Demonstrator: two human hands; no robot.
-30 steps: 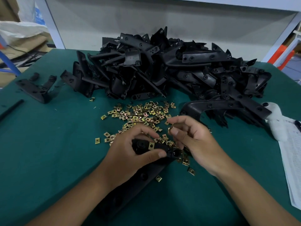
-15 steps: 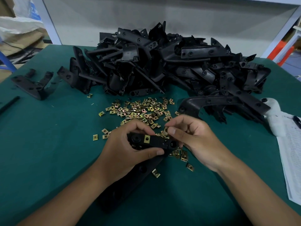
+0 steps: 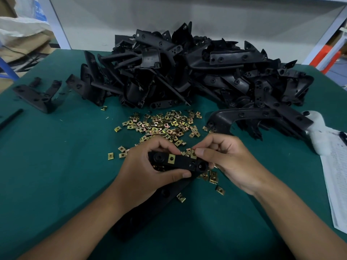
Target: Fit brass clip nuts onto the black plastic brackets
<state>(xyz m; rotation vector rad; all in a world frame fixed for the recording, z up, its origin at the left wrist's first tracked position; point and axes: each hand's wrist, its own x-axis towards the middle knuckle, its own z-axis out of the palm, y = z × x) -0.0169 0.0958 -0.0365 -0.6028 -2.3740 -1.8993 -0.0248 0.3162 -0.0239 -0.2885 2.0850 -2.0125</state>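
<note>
My left hand (image 3: 148, 171) grips the top bar of a long black plastic bracket (image 3: 183, 163), whose lower arm runs down under my wrist. One brass clip nut (image 3: 171, 158) sits clipped on the bar's upper edge. My right hand (image 3: 223, 156) pinches a second brass clip nut (image 3: 193, 153) between thumb and forefinger, right at the bar's top edge near its right end. A scatter of loose brass clip nuts (image 3: 161, 124) lies on the green table (image 3: 56, 166) just beyond my hands. A few more loose nuts (image 3: 213, 178) lie under my right hand.
A big heap of black brackets (image 3: 197, 72) fills the back of the table. One separate bracket (image 3: 37, 94) lies at far left, with a black rod (image 3: 9, 119) near it. A white cloth (image 3: 317, 134) and a printed sheet (image 3: 338, 175) lie at the right edge.
My left hand has lifted and turned the bracket so its bar faces me. My right hand has brought its pinched nut down onto the bar's top edge.
</note>
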